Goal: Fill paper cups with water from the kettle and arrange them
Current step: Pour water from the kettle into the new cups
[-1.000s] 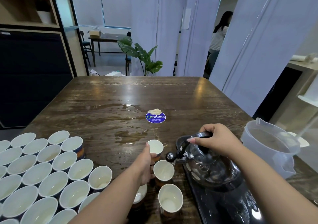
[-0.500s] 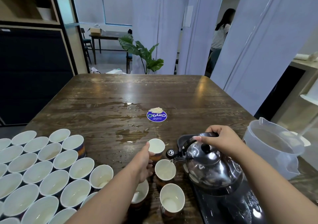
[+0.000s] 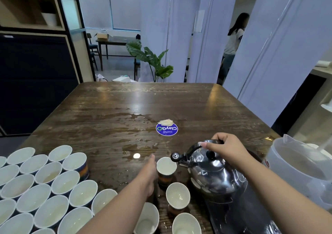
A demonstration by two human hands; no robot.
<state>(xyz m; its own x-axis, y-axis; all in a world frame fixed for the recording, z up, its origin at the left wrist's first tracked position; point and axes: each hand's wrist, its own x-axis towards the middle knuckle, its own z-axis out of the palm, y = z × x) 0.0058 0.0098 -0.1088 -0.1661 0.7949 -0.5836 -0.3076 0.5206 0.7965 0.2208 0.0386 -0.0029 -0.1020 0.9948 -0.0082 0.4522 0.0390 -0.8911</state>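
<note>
My right hand [image 3: 227, 148] grips the black handle of a shiny steel kettle [image 3: 213, 176], which sits level with its spout beside the rim of a white paper cup [image 3: 166, 166]. My left hand [image 3: 150, 174] holds the left side of that cup; its fingers are hidden behind it. Three more cups stand just below: one [image 3: 177, 196] in the middle, one [image 3: 147, 219] under my left forearm, one [image 3: 186, 224] at the bottom edge. Several filled cups [image 3: 53, 185] are packed in rows at the left of the wooden table [image 3: 143, 101].
A translucent plastic jug [image 3: 298, 169] stands at the right edge. The kettle hangs over a dark tray [image 3: 242, 221]. A puddle [image 3: 138, 146] wets the table's middle, near a blue round sticker [image 3: 166, 129]. A person stands in the doorway beyond.
The kettle has tipped back upright from its pouring tilt and risen slightly. My left hand has stayed on the same cup.
</note>
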